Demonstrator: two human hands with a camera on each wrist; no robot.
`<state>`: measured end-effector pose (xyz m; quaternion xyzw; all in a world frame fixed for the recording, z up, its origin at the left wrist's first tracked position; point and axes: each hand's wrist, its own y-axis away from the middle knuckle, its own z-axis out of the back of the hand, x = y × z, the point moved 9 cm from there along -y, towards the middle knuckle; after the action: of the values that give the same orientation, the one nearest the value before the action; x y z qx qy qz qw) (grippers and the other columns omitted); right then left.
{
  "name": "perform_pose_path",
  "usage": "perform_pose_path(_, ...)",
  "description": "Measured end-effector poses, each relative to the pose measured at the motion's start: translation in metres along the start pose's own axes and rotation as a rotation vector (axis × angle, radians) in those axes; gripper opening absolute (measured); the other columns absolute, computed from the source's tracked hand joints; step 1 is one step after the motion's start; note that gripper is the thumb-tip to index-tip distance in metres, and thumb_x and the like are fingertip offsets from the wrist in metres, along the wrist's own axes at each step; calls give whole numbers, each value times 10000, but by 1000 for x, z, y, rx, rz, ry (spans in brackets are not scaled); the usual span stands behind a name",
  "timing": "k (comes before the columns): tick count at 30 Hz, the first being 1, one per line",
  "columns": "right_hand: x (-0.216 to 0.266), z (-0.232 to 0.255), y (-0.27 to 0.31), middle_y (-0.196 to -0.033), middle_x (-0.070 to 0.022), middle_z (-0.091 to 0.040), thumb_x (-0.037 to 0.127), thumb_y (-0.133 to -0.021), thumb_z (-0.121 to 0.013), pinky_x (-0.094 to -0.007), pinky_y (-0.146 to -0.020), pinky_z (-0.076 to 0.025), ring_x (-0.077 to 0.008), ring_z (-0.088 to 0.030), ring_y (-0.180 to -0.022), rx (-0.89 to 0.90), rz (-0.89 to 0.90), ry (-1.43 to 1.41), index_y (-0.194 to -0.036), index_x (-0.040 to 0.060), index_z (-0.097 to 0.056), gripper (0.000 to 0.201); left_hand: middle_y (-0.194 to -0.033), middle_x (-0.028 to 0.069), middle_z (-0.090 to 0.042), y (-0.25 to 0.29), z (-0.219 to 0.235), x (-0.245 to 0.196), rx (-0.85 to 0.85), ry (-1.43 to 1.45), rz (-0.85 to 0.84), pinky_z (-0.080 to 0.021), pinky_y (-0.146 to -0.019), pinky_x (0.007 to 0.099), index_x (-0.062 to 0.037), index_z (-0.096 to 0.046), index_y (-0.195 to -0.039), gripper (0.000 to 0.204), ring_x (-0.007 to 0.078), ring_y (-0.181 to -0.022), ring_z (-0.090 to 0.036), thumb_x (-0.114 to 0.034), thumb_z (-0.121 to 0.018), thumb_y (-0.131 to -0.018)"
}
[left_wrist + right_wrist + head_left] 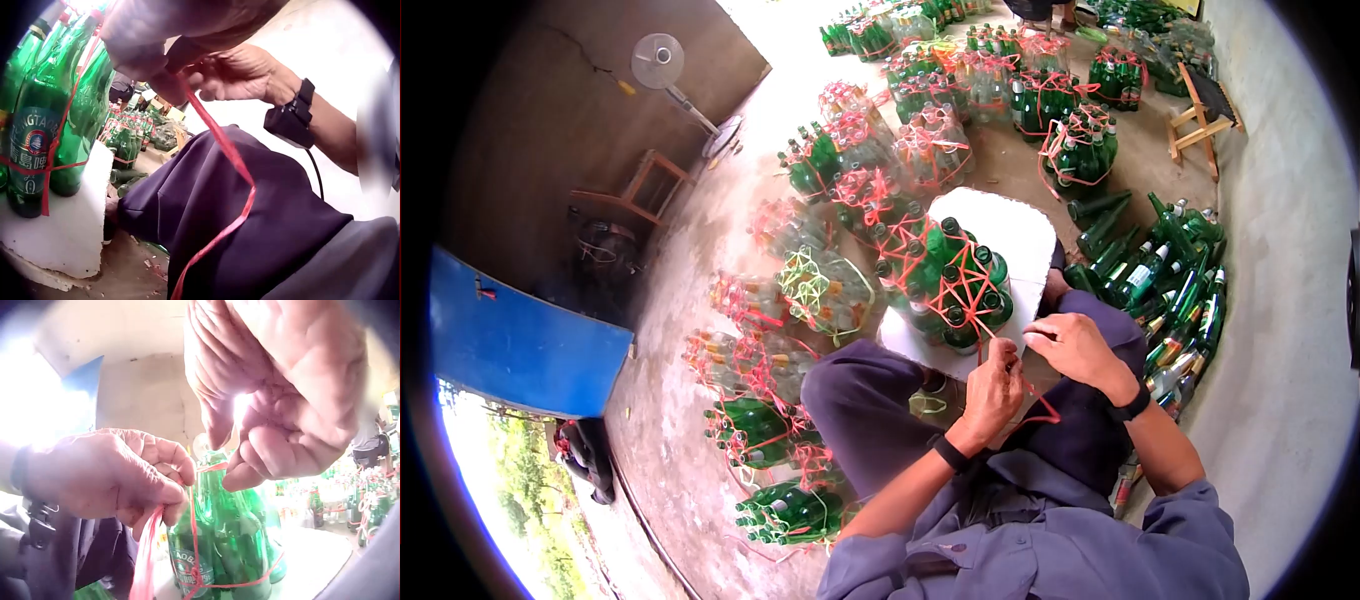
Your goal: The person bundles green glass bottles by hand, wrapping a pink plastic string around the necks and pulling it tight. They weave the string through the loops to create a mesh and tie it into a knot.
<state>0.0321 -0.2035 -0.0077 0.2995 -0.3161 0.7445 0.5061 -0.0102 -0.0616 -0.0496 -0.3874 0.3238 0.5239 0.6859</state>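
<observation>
A bundle of green bottles [962, 285] stands upright on a white board [1025, 235], with red strap laced in a web over the necks. My left hand [994, 392] pinches the red strap [219, 134] near the bundle's close edge; its loose tail hangs over the lap. In the right wrist view the left hand [119, 475] has curled fingers round the strap. My right hand [1080, 350] is beside it, thumb and forefinger apart, with nothing plainly held; in the right wrist view the right hand [281, 394] is just above the bottle tops.
Many strapped bottle bundles [840, 280] stand on the floor ahead and left. Loose green bottles [1145, 270] lie in a pile at the right along the wall [1280, 200]. A wooden stool [1200, 125], a fan [658, 62] and a blue panel [525, 335] are farther off.
</observation>
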Motion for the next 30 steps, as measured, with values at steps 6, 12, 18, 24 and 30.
perform_pose_path(6, -8, -53, -37, -797, -151, -738, 212, -942, -656, -374, -722, -550, -199, -694, -736, 248, -156, -357, -994, -39, -750, 274, -927, 184, -723, 14, -13, 9, 63, -37, 1, -562, -670, 467, -10, -464, -1239, 351, 409, -820, -726, 25, -618, -925)
perform_pose_path(12, -26, -88, -25, -696, -44, -667, 147, -953, -683, -267, -518, -457, -101, -582, -581, 267, -573, -846, -852, -32, -738, 213, -883, 164, -705, 25, -20, 2, 139, -43, -127, -552, -636, 497, -41, -435, -1377, 519, 422, -782, -702, -1, -629, -897)
perform_pose_path(18, -49, -96, -18, -569, 71, -435, 129, -938, -684, -254, -411, -271, -43, -349, -450, 104, -729, -1143, -832, -3, -710, 171, -835, 157, -718, 7, 32, -44, 170, -281, -237, -565, -603, 427, -77, -679, -1222, 344, 360, -686, -715, -35, -698, -881)
perform_pose_path(24, -51, -101, -18, -535, 59, -456, 125, -923, -684, -268, -388, -226, -47, -347, -410, 51, -685, -1208, -818, 21, -720, 152, -1102, 152, -720, -49, 90, -68, -204, -476, -322, -526, -921, 427, -42, -688, -1181, 285, 311, -1103, -673, -28, -694, -896)
perform_pose_path(30, -46, -98, -14, -570, 90, -388, 165, -997, -656, -256, -382, -208, -34, -313, -418, -18, -664, -1088, -810, 45, -655, 222, -1353, 113, -659, -92, 66, -10, -241, -511, -308, -358, -1108, 523, -59, -645, -1255, 277, 329, -1360, -532, -117, -597, -989)
